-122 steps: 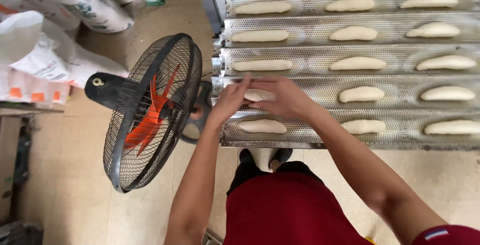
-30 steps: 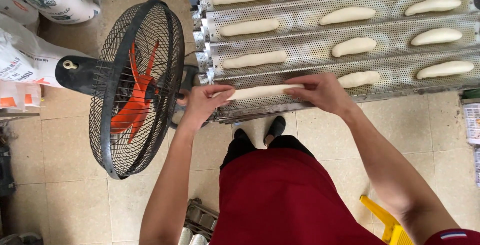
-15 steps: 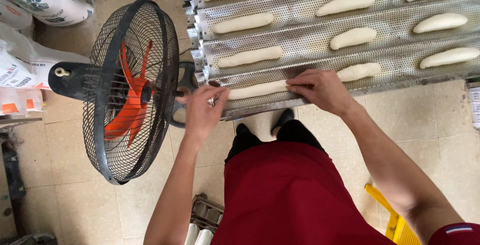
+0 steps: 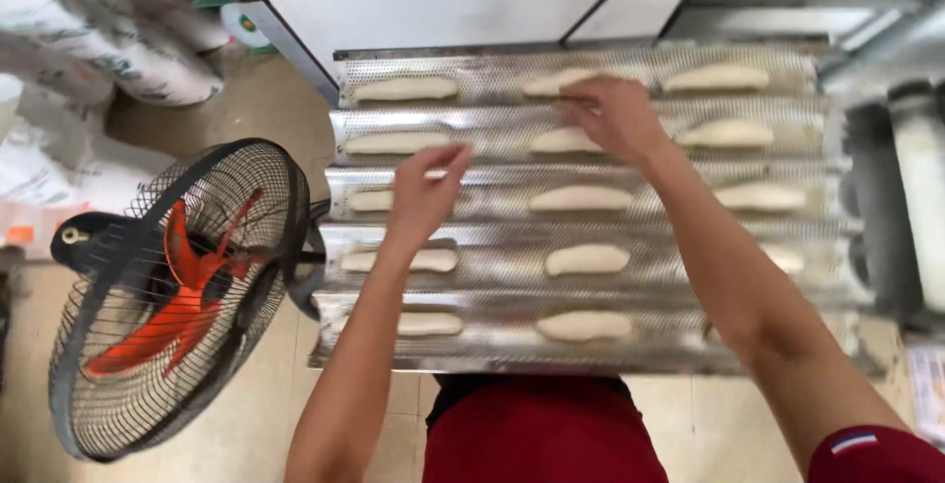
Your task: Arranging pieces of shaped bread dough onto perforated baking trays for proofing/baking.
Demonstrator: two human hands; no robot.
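Dough pieces sit in rows on the metal wavy tray, w/ a black fan w/ orange blades beside it on the left. Left hand hovers over the third row, fingers loose & open, holding nothing. Farther up, right hand is on a dough piece in the second row, fingers bent over it; can't tell if it grips. Looks like the step is fixing each piece in its groove. Next move needs a soft touch so dough isn't squashed.

The single head-worn camera looked steeply down from just above the person's own forearms, close over the perforated baking tray ahead, taking in the floor fan at the left edge.
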